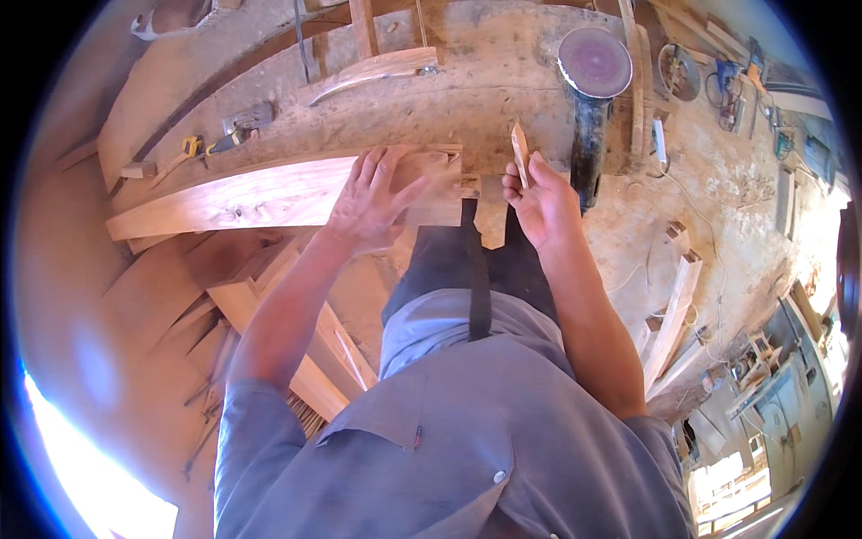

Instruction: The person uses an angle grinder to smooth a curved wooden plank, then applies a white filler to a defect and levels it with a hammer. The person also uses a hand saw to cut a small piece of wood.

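A long pale board (260, 198) lies along the near edge of the workbench, with a knot in its face. My left hand (377, 202) rests on the board near its right end, fingers spread over the wood. A small wooden block (470, 186) shows at that end. In my right hand (546, 202) a slim pointed piece of wood (520, 148) is pinched between thumb and fingers, its tip upward. It is held apart from the board. Just beyond this hand, to its right, lies an angle grinder (588, 135) with a round purplish disc (594, 63) facing up.
On the workbench (503, 90) lie a curved wooden piece (377, 72), a yellow-and-black hand tool (224, 142) and a metal plate (249, 117). Wooden beams (314, 382) stand below the board on the left. More timber (675, 310) and a loose cord (714, 242) are at right.
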Demonstrator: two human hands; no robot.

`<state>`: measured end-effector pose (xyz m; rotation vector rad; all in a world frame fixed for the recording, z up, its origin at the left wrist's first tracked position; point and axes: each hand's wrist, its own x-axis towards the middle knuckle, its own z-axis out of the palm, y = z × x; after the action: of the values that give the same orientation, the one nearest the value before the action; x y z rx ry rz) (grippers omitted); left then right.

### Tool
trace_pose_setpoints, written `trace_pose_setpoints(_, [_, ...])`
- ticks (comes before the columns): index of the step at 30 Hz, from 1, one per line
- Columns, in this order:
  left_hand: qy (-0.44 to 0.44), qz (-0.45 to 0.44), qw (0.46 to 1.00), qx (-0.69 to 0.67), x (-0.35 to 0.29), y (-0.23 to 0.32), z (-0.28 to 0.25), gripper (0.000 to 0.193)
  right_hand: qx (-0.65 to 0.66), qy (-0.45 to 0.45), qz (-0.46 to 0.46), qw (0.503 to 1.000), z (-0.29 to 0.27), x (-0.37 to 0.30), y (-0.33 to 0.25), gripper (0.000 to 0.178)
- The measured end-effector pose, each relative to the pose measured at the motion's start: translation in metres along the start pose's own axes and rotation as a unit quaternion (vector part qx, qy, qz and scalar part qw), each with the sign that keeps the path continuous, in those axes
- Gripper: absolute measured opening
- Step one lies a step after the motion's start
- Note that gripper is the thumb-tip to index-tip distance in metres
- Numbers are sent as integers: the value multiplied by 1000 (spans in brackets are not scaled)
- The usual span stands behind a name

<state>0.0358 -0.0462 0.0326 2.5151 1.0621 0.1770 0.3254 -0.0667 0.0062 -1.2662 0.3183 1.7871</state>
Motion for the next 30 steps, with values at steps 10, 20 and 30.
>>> trace_pose_setpoints(10, [26, -117, 989, 85, 10, 27, 2, 71, -154, -120, 19, 981, -45, -13, -21, 17])
trace_pose_setpoints(20, [246, -509, 547, -618, 77, 194, 50, 29, -290, -129, 50, 947, -5, -52, -16, 19])
trace_pose_setpoints(30, [218, -499, 827, -137, 51, 113, 45, 26, -618, 135, -351, 691, -72, 17, -74, 73])
